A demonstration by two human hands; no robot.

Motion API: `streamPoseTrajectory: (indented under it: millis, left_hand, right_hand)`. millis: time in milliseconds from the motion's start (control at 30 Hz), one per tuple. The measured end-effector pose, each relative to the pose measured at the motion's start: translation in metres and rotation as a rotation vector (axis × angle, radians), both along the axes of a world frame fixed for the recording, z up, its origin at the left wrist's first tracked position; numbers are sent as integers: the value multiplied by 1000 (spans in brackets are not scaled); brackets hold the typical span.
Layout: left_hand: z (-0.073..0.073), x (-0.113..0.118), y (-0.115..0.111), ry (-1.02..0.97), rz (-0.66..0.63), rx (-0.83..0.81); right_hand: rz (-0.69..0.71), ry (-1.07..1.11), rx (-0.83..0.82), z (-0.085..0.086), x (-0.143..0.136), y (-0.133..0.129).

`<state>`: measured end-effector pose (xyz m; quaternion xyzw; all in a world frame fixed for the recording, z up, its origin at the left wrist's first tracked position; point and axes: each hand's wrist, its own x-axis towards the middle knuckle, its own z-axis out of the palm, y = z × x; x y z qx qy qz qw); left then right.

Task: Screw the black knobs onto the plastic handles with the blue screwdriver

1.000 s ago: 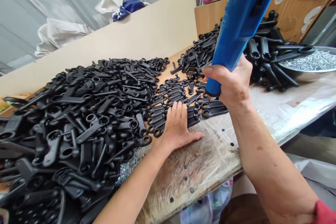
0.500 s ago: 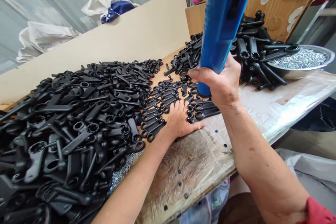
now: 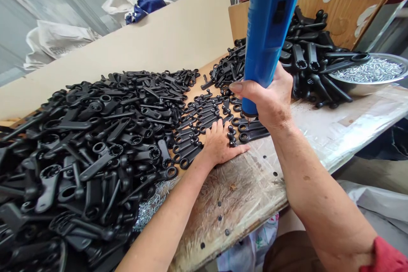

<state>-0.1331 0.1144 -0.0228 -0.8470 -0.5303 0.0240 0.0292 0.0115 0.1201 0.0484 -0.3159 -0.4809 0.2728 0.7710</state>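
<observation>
My right hand [image 3: 270,100] is wrapped round a blue electric screwdriver [image 3: 266,25], held upright with its bit pointing down at the black ring-ended plastic arms [image 3: 255,135]. Whether the bit touches a part I cannot tell. Flat on the table edge rests my left hand [image 3: 219,143], fingers stretched out and thumb pointing right, beside the ball ends of those arms. Rows of similar black arms [image 3: 188,148] lie just left of and beyond its fingers.
A large heap of black arms [image 3: 92,136] fills the left side, with loose screws [image 3: 153,204] at its front edge. Another heap [image 3: 309,51] stands right, next to a metal bowl [image 3: 360,87] of screws. Cream board [image 3: 178,34] backs the worn table [image 3: 223,191].
The screwdriver's tip now shows its bit lower, over the rings of the arms. My left hand stays in place. The whole view has shifted slightly.
</observation>
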Motion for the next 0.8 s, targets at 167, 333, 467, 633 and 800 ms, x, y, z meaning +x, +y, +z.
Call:
streamPoseTrajectory:
  millis: [167, 333, 467, 633, 800]
  left_hand:
    - [0, 2, 0, -3, -6, 24]
    - [2, 5, 1, -17, -17, 34]
    - [0, 8, 4, -33, -9, 26]
    - [0, 12, 7, -46, -39, 6]
    - [2, 18, 8, -65, -91, 3]
  right_hand:
    - [-3, 15, 2, 0, 0, -1]
    - [1, 13, -1, 1, -1, -1]
    - [-15, -5, -10, 0, -2, 0]
    - [-23, -11, -17, 1, -1, -1]
    - [-15, 6, 3, 1, 1, -1]
